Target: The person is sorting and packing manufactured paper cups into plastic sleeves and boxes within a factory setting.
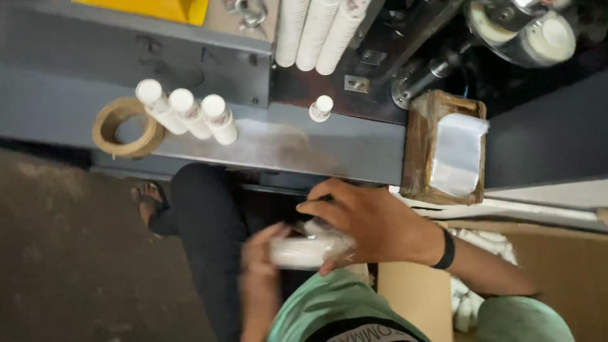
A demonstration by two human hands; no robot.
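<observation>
Nearest the camera, over the person's lap, both hands close on one white plastic bottle [308, 251] lying on its side inside a clear film wrap. The left hand [261, 266] is blurred, its fingers curled under the bottle's left end, apparently as support. The right hand [367, 221] lies over the top with fingers folded onto the wrap, apparently to steady or turn it; a black wristband [447, 249] sits on that wrist. To the right, a cardboard carton [557, 266] holds more white bottles, within easy reach of the right arm. Beyond the knees runs the grey workbench [354, 149]. Along its front edge, towards the left, three white capped bottles [189, 115] lie tilted side by side, touching, beside a brown tape roll [124, 127] at the left end. One small white bottle [321, 108] stands apart, nearer the back edge. At the right end a wooden box [423, 149] holds a stack of pale sheets [457, 154]. Farthest, three stacked columns of white containers [316, 31] lean at the rear, with metal machine rollers [532, 31] at the far right corner.
</observation>
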